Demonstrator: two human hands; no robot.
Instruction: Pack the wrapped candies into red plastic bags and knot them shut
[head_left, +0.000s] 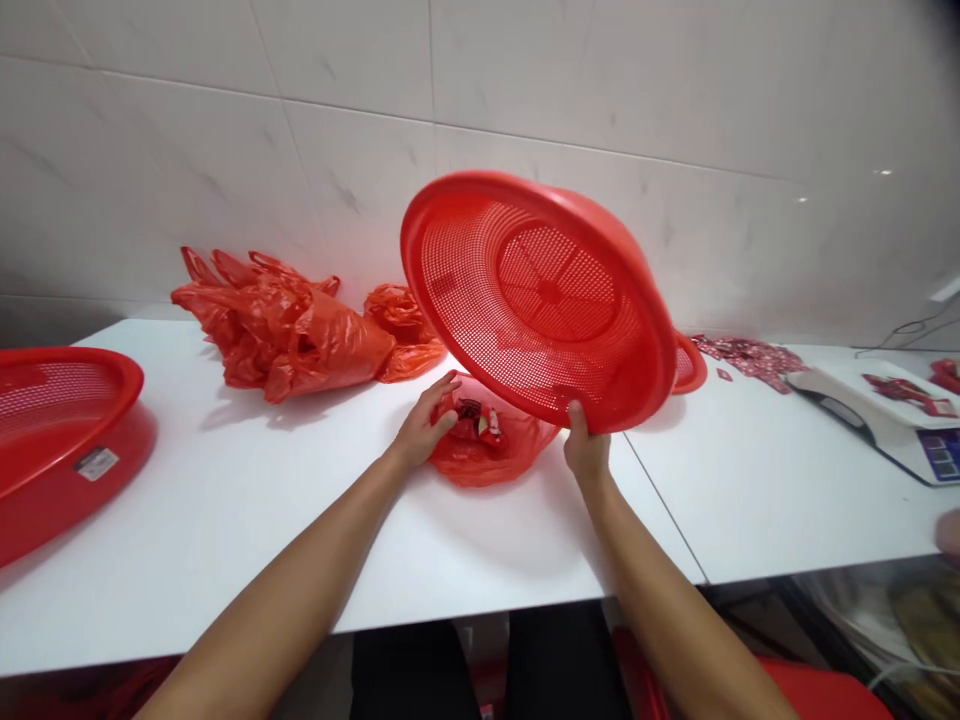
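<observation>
A red perforated plastic basket (559, 285) is tilted in the air, its open side facing me. My right hand (587, 450) grips its lower rim, thumb inside. Below it on the white table lies a red plastic bag (487, 465) with its mouth open. Several small wrapped items (480, 422) in dark and red-white colours show inside the bag. My left hand (426, 425) is at the left edge of the bag's mouth, fingers curled against the plastic. I cannot make out fully how its fingertips hold the film.
Bunched red plastic bags (292, 330) lie against the tiled wall. Another red basket (75, 450) stands at left. Behind the raised basket a further red rim (688, 365) shows. Small red packets (750, 358) and a scale (877, 410) bearing packets are at right. A seam (664, 505) crosses the white table.
</observation>
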